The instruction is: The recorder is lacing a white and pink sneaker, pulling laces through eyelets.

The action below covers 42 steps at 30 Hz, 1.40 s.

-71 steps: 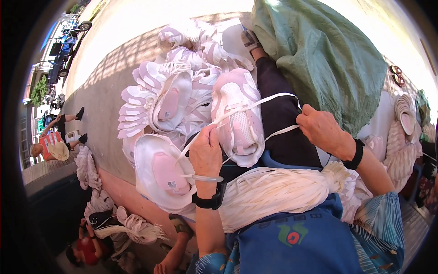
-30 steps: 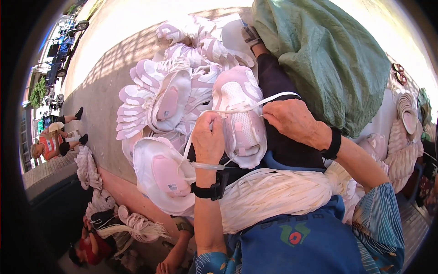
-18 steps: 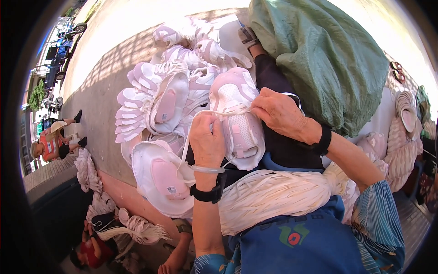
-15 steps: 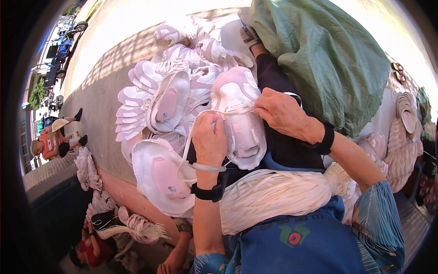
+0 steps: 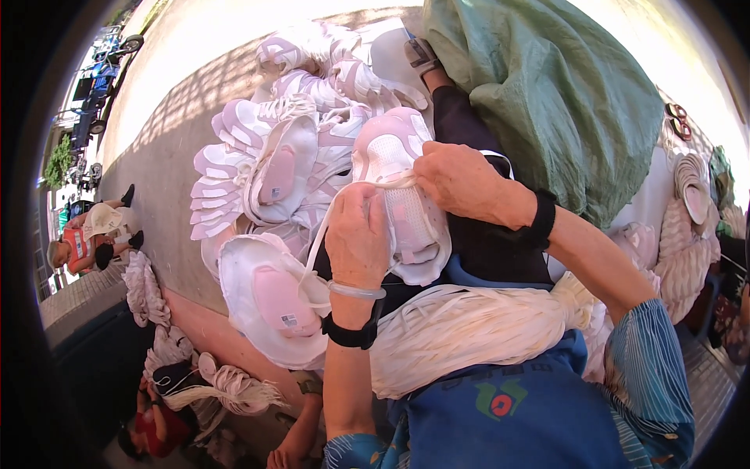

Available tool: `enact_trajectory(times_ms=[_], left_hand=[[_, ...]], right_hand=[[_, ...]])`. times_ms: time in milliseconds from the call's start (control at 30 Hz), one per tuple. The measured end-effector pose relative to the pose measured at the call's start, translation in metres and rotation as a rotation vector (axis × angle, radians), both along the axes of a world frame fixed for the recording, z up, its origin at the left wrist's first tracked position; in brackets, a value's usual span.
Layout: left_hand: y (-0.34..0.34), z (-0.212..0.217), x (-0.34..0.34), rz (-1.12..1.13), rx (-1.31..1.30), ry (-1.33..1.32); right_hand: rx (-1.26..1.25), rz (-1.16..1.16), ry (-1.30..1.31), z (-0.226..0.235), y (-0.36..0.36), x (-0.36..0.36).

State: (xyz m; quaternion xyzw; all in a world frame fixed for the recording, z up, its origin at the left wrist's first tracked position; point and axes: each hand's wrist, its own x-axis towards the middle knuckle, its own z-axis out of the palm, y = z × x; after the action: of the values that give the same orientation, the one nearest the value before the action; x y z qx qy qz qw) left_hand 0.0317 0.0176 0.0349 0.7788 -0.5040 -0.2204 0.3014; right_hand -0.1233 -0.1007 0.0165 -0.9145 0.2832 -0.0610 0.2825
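Observation:
A pink-and-white shoe upper (image 5: pixel 406 227) lies across my lap, its toe pointing away from me. A white shoelace (image 5: pixel 393 184) runs across it. On its left side, my left hand (image 5: pixel 357 238) is closed in a pinch on the lace, and a length of lace hangs down beyond it. My right hand (image 5: pixel 469 184) pinches the lace at the right side of the upper, fingers curled. The lace holes under my fingers are hidden.
Stacked pink-and-white uppers (image 5: pixel 273 172) lie to the left. A thick bundle of white laces (image 5: pixel 469 332) rests over my lap. A green cloth sack (image 5: pixel 562 102) stands far right. Other people sit at left, including a person in an orange vest (image 5: pixel 76 244); a co-worker's forearm (image 5: pixel 301 430) shows lower left.
My right hand has shifted slightly left and up over the upper, with its fingers nearer the lace crossing. My left hand keeps its pinch. The whole view has moved slightly.

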Motion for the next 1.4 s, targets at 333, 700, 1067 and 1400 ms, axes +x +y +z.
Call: enact_trajectory(times_ms=[333,700,1067,1400], left_hand=[[0.006,-0.021,-0.019,-0.005,0.120,-0.116],[0.014,-0.030,-0.023,-0.045,-0.055,-0.160],[0.015,-0.023,-0.015,-0.074,-0.038,-0.107],[0.015,-0.015,-0.014,-0.114,0.085,-0.090]], right_hand=[[-0.101,-0.149,0.029,0.026,0.035,-0.011],[0.098,-0.141,-0.042,-0.004,0.035,-0.014],[-0.034,-0.168,-0.052,0.006,0.045,-0.007],[-0.639,0.101,0.252,0.022,0.043,0.018]])
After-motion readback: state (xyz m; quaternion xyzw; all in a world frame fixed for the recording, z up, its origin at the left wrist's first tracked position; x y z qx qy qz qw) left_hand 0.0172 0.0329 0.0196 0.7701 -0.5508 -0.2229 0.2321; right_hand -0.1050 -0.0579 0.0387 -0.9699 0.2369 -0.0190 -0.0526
